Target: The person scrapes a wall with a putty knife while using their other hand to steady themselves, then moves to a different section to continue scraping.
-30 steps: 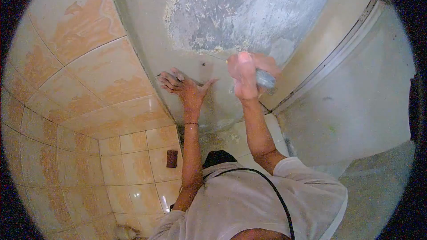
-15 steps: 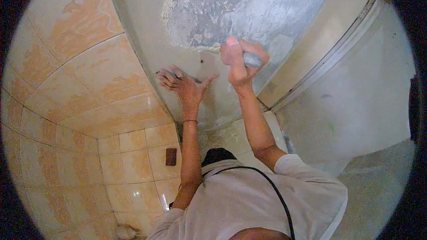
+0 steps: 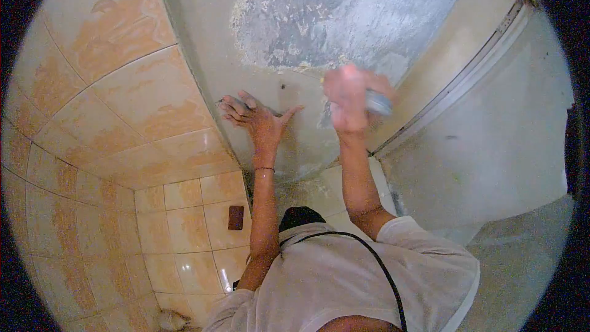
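My left hand (image 3: 258, 124) lies on the pale painted wall (image 3: 203, 18), fingers spread and thumb stretched out to the right. It holds nothing that I can see. To its right, my right hand (image 3: 350, 98) is wrapped round a small grey-blue block (image 3: 379, 102), smeared by motion, so its exact kind does not show. This hand is by the wall's right side, just below a large scraped patch (image 3: 295, 18) of rough grey and bluish surface with flaking edges. A small dark hole (image 3: 283, 86) shows between the hands.
Cream and orange tiles (image 3: 135, 104) cover the left wall, with a brown rectangle (image 3: 235, 217) low on it. At the right, a door-like panel (image 3: 473, 135) stands beside a frame edge (image 3: 455, 80). A black cable (image 3: 375, 258) runs over my shirt.
My right hand has moved right and slightly down with the block, and is now blurred. My left hand keeps its place on the wall. The view has shifted slightly.
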A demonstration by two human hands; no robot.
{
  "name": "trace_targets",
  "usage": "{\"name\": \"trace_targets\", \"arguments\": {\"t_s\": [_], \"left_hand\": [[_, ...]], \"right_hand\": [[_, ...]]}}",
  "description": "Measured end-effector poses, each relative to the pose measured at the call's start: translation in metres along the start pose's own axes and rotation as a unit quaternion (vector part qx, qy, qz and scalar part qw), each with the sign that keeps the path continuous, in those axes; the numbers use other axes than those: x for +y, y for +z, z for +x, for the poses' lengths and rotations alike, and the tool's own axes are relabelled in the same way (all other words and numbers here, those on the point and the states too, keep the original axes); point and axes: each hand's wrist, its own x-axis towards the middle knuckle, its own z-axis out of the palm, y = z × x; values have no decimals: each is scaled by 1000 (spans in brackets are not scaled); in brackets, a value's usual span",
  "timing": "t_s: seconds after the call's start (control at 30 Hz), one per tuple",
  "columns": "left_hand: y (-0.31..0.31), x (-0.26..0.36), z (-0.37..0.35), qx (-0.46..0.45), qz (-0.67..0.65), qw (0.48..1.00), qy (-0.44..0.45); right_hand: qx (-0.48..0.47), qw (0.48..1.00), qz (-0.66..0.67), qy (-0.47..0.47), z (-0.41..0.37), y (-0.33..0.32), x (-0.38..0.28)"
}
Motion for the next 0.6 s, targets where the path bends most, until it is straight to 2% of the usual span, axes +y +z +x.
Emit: {"name": "trace_targets", "arguments": {"t_s": [0.03, 0.07, 0.1, 0.13, 0.2, 0.23, 0.27, 0.3, 0.33, 0.4, 0.43, 0.5, 0.53, 0.6], "left_hand": [[0, -1, -1, -2, 1, 1000, -1], [-1, -1, -2, -13, -3, 1000, -2], [0, -1, -4, -24, -8, 1000, -2], [0, -2, -6, -25, -9, 1000, 2], [4, -4, -2, -19, -3, 1000, -2], [3, -3, 0, -18, -1, 1000, -5], [2, -3, -2, -16, 9, 1000, -3], [1, -3, -3, -17, 18, 1000, 1], [1, -3, -3, -21, 18, 1000, 2], [2, -1, -5, -38, 5, 999, -22], [1, 0, -6, -40, 4, 999, -22], [-1, 1, -2, -20, 0, 1000, -11], [-1, 1, 0, -17, 1, 1000, -11], [-1, 0, 1, -3, 5, 1000, 5]], "right_hand": [[1, 1000, 1, 2, 6, 18, 9], [110, 974, -198, -19, 10, 44, 26], [214, 897, -386, -40, 16, 61, 32], [216, 896, -386, -42, 17, 61, 23], [58, 807, -547, -216, 23, 52, 1], [56, 808, -545, -216, 18, 43, -2], [59, 894, -437, -79, 7, 31, -2], [63, 945, -314, 61, 0, 26, -2], [66, 945, -315, 63, 8, 31, 2], [74, 863, -480, -140, 30, 43, 14], [75, 862, -482, -139, 31, 47, 12], [182, 914, -354, -82, 32, 54, 9], [180, 915, -352, -83, 26, 48, 3], [23, 948, -301, 97, 13, 27, -14]]}}
